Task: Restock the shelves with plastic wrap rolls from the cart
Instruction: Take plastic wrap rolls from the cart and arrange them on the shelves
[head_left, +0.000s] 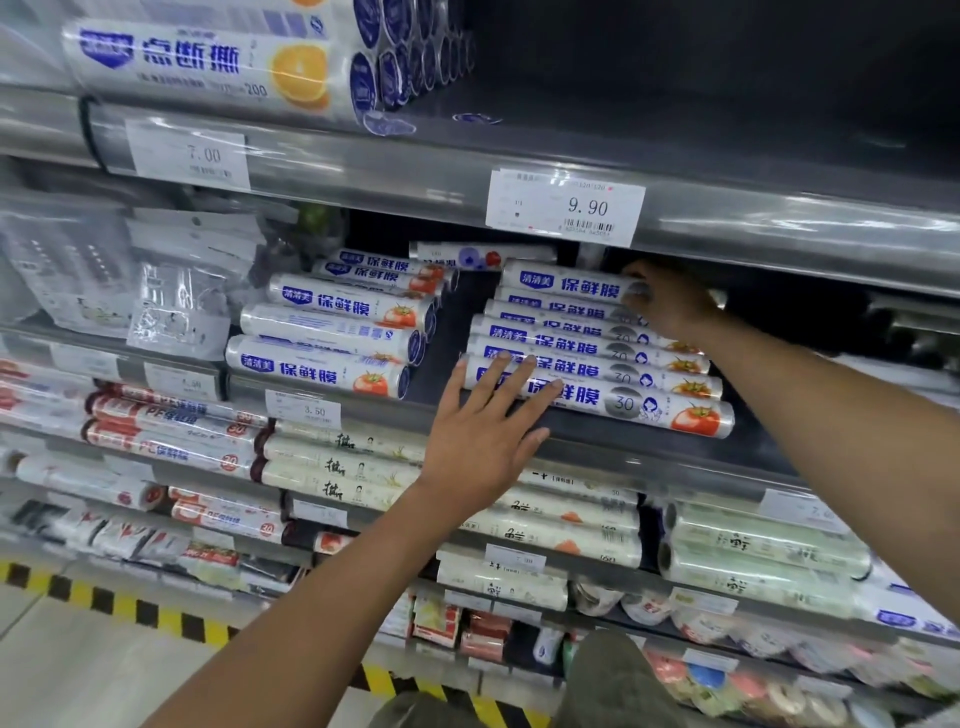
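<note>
Several white plastic wrap rolls with blue lettering and a tomato picture lie stacked on the middle shelf (571, 447). My left hand (483, 431) is flat, with straight fingers pressing on the left end of the front roll (649, 408). My right hand (670, 299) reaches deep into the shelf, its fingers curled round the right end of the top roll (566, 283) of the stack. A second stack of the same rolls (322, 332) lies to the left, with a dark gap between the two stacks. The cart is out of view.
A price tag reading 9.90 (566, 208) hangs on the shelf edge above. Larger rolls with an orange picture (208, 67) sit on the top shelf. Lower shelves hold red-labelled and pale wrap rolls. Yellow-black floor tape (124, 605) runs along the shelf base.
</note>
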